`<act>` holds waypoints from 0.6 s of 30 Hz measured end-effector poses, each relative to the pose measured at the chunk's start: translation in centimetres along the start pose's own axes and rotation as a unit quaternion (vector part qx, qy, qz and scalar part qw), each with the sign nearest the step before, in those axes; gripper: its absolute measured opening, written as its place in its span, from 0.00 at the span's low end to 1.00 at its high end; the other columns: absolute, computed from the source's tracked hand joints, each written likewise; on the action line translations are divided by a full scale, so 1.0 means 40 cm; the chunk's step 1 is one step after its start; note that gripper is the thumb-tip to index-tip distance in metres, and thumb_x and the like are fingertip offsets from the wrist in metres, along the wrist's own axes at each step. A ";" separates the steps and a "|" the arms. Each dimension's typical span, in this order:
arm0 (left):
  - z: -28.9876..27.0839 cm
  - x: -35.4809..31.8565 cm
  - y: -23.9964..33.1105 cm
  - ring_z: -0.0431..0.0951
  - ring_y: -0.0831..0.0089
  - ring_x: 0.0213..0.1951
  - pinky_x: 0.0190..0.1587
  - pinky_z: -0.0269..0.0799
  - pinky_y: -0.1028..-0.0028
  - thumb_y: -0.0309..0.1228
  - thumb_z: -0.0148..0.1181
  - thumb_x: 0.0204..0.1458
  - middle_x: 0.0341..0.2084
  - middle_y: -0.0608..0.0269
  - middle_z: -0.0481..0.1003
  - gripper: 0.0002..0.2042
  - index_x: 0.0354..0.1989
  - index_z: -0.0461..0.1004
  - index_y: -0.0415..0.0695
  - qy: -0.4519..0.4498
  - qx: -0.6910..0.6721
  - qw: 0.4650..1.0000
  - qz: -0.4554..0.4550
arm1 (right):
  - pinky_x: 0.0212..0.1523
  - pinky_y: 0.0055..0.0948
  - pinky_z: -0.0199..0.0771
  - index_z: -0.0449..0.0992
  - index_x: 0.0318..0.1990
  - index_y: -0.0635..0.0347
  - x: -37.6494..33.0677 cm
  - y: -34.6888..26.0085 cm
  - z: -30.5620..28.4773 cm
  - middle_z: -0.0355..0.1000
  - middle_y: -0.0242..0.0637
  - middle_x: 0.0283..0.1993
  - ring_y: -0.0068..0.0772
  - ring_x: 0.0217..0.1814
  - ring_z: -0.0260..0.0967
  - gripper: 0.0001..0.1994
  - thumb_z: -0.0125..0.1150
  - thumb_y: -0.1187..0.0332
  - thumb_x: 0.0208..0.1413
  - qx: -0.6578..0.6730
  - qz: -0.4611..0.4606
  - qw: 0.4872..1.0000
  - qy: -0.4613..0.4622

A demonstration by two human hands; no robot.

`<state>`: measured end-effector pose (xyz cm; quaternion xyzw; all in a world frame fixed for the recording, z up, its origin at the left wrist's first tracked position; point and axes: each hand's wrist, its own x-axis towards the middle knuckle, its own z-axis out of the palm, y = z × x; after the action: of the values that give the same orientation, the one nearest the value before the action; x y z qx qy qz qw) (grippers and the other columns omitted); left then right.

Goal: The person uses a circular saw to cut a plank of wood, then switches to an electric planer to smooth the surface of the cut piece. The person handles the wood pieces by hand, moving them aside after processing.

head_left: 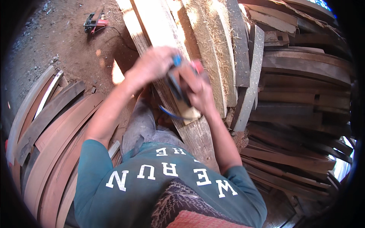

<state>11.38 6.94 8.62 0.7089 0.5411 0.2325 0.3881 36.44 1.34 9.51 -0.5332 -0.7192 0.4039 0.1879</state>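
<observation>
A power planer [175, 88], blurred by motion, lies over a long pale board [157, 28] in front of me. It has a dark body, a blue knob and a red part. My right hand [200, 93] is wrapped round its rear handle. At the planer's front, beside the blue knob, my left hand [155, 64] is closed on it, though its fingers are smeared. A blue cord [169, 113] curves below the tool. The board's near end rests on a weathered timber beam [195, 136] that runs toward me.
Shaving-strewn planks [207, 41] lie just right of the board. Stacked dark timber [304, 98] fills the right side. Curved boards [64, 133] are piled at the left. A red corded circular saw [99, 24] sits on the dirt floor [76, 49], far left.
</observation>
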 end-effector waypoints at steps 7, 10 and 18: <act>0.422 -0.267 0.241 0.81 0.51 0.53 0.59 0.77 0.59 0.26 0.58 0.60 0.55 0.46 0.78 0.21 0.61 0.74 0.33 -0.198 -0.019 0.961 0.194 | 0.56 0.35 0.82 0.80 0.58 0.63 -0.668 0.151 -0.096 0.85 0.48 0.48 0.38 0.53 0.85 0.23 0.66 0.79 0.51 0.057 0.207 0.977 -0.012; 0.422 -0.239 0.209 0.77 0.58 0.60 0.64 0.72 0.62 0.26 0.55 0.61 0.61 0.47 0.76 0.22 0.63 0.73 0.31 -0.157 0.129 0.932 0.301 | 0.52 0.36 0.83 0.80 0.56 0.64 -0.606 0.135 -0.102 0.84 0.51 0.43 0.42 0.49 0.86 0.22 0.68 0.78 0.50 0.052 0.202 0.978 -0.019; 0.137 0.012 0.012 0.76 0.51 0.63 0.65 0.76 0.59 0.26 0.57 0.63 0.63 0.41 0.73 0.21 0.65 0.69 0.34 -0.148 0.209 0.941 0.221 | 0.53 0.41 0.83 0.81 0.54 0.66 -0.108 0.049 -0.057 0.84 0.55 0.45 0.48 0.51 0.86 0.20 0.65 0.76 0.52 0.045 0.122 0.991 -0.013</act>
<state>15.90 5.72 5.72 0.9023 0.3433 0.0870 0.2457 40.78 -1.55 10.04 -0.6024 -0.6321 0.4632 0.1515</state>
